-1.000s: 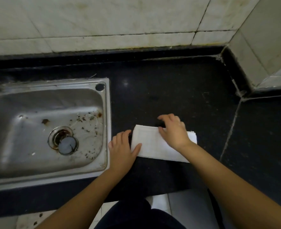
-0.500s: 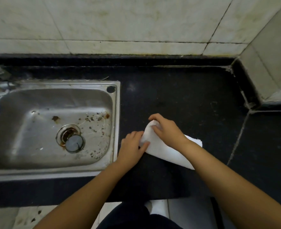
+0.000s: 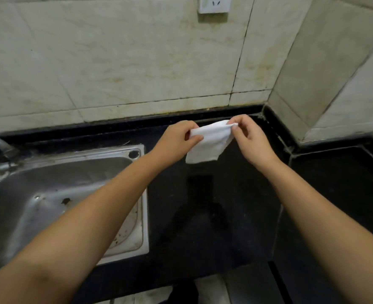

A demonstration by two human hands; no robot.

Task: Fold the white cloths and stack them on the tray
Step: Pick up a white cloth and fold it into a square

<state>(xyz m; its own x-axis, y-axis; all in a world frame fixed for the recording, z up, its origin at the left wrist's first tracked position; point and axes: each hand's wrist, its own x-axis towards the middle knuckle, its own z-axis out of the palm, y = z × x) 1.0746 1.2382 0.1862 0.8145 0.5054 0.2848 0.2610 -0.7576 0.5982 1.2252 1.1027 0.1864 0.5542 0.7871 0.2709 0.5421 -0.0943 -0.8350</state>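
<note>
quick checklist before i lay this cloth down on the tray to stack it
1. Left hand pinches the white cloth's top corner: ok.
2. Right hand pinches the other top corner: ok.
3. Cloth held clear above the black counter: ok.
4. Cloth folded flat and square: not ok, it hangs slack with an uneven lower edge.
5. Tray in sight to stack on: not ok, none in view.
6. Cloth clear of the sink: ok.
</note>
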